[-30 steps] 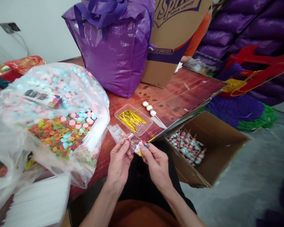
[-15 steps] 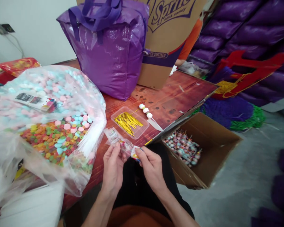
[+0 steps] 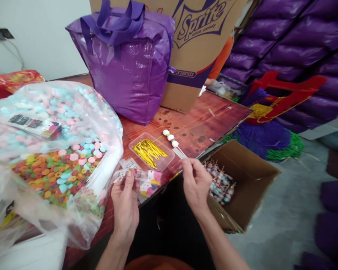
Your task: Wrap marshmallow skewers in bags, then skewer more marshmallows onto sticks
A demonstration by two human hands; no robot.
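Clear printed packet (image 3: pixel 146 180), flat, candy skewer (image 3: pixel 170 138) lying behind

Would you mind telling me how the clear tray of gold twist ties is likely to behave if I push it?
The clear tray looks thin-walled and shallow, so it is probably very light and would slide readily on the table. The gold twist ties lie loose in it, so tipping would likely spill them.

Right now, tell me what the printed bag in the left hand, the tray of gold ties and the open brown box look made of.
Small clear printed bag, pinched by the left hand: thin glossy plastic film, apparently; see-through and crinkled. Shallow clear tray: stiffer transparent plastic; holds its moulded shape, rim glints. Open brown box: matt cardboard, probably; folded flaps.
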